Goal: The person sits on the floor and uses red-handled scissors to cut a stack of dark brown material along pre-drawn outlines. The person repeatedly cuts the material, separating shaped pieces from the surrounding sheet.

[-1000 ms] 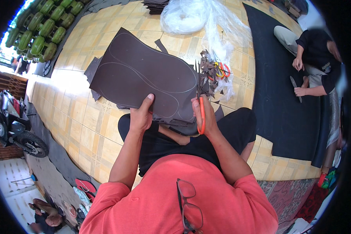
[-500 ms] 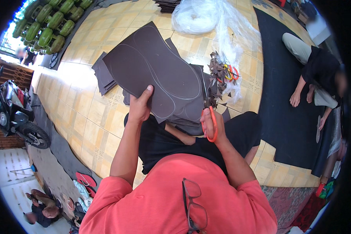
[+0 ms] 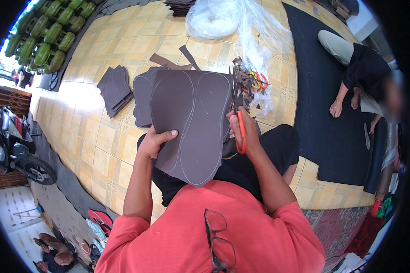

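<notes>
Where the view starts nearest the camera: red shirt, with folded spectacles hung at the collar. Left hand closed on the left edge of the dark brown sheet, thumb lying across its face, other fingers hidden behind. Sheet held up above the lap, marked with two sole-shaped outlines side by side, its lower tip pointing toward the chest. Right hand clenched through the orange handles of the scissors, blades pointing up and away along the sheet's right edge; how far apart the blades stand, not discernible. Black trousers beneath, legs folded on the tiled floor.

Just beyond the sheet: heap of dark offcuts with a second pair of orange-handled scissors lying in it. To the left, on the tiles, stack of cut brown pieces, well apart from the left hand.

Farther off: clear plastic wrap bunched on the floor; large black mat on the right, with another person seated on it. At far left, rows of green gas cylinders and a parked motorcycle.
</notes>
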`<state>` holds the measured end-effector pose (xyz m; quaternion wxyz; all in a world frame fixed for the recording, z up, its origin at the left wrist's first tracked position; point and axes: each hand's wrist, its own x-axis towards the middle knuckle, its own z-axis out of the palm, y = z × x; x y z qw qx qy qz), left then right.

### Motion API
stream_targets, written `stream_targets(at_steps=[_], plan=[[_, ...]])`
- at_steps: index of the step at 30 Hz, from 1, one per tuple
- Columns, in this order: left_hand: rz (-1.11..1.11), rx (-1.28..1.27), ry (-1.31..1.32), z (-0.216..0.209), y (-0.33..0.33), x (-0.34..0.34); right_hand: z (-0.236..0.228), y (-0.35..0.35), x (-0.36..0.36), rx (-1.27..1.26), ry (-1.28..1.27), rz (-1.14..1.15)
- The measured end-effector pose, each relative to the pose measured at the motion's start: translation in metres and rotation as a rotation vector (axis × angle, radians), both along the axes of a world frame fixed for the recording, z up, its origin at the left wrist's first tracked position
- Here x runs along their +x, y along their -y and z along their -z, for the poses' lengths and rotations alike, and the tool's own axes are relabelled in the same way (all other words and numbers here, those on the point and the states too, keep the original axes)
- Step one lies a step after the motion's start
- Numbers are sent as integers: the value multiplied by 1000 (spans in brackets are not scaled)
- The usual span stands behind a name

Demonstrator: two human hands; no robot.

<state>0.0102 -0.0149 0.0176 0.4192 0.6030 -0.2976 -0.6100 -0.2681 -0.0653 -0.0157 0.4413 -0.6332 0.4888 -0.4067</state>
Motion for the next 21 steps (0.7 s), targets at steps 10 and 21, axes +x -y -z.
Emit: stream_targets(at_steps=[10, 21], plan=[[2, 9, -9, -4, 1, -3, 1, -5, -5, -14, 21, -12], [249, 107, 135, -35, 5, 32, -17, -4, -32, -17, -46, -183]])
